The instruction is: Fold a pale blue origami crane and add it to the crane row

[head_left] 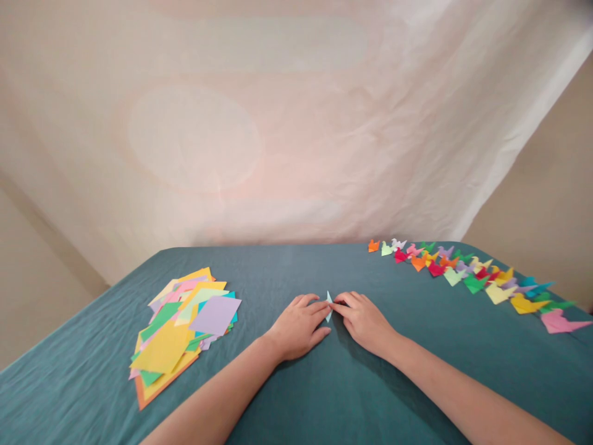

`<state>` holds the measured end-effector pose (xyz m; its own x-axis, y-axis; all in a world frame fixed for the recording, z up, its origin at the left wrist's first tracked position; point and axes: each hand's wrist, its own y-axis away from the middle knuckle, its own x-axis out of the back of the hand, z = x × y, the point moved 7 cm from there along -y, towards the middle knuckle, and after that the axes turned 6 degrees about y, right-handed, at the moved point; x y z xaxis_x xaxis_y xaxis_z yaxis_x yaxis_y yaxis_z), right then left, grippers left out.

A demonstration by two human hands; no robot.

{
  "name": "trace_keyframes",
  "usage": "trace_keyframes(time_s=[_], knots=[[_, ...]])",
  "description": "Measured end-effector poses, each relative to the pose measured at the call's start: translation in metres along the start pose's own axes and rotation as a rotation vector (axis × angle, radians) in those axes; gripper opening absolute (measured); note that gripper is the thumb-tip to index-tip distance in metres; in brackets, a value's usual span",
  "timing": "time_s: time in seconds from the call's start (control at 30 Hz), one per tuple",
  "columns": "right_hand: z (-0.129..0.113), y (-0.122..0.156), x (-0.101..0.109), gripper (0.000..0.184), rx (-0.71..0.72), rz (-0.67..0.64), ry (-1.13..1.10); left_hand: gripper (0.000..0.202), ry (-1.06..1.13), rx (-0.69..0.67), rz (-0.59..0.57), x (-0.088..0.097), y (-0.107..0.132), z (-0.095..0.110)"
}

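Observation:
A small pale blue piece of folded paper [328, 306] stands as a narrow, pointed shape on the dark green cloth, between my two hands. My left hand [299, 326] lies palm down to its left. Its fingers are stretched out, with the fingertips touching the paper and the thumb spread apart below. From the other side, my right hand [364, 322] pinches the paper's right edge between thumb and index finger, the other fingers curled above. Fingertips cover the middle of the paper; its upper and lower points show.
On the left lies a loose pile of coloured paper squares [164, 349], a lilac one [215, 315] on top. Several folded paper birds [475, 283] stand in slanting rows along the right side. A pale cloth [296, 136] hangs behind the table [296, 266].

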<state>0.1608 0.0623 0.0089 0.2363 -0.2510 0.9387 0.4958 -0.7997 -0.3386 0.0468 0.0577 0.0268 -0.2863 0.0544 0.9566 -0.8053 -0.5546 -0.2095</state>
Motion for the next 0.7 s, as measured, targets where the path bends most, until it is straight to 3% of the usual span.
trace_keyframes(time_s=[0.27,0.7], knots=[[-0.0058,-0.0021,-0.0013,0.028,0.014,-0.056,0.123,0.038,-0.039,-0.010,0.011,0.0012,-0.0004,0.0014],[-0.0096,-0.0057,-0.0006,0.031,-0.003,-0.117,0.207,0.036,-0.048,-0.017,0.005,-0.0002,0.0001,-0.0008]])
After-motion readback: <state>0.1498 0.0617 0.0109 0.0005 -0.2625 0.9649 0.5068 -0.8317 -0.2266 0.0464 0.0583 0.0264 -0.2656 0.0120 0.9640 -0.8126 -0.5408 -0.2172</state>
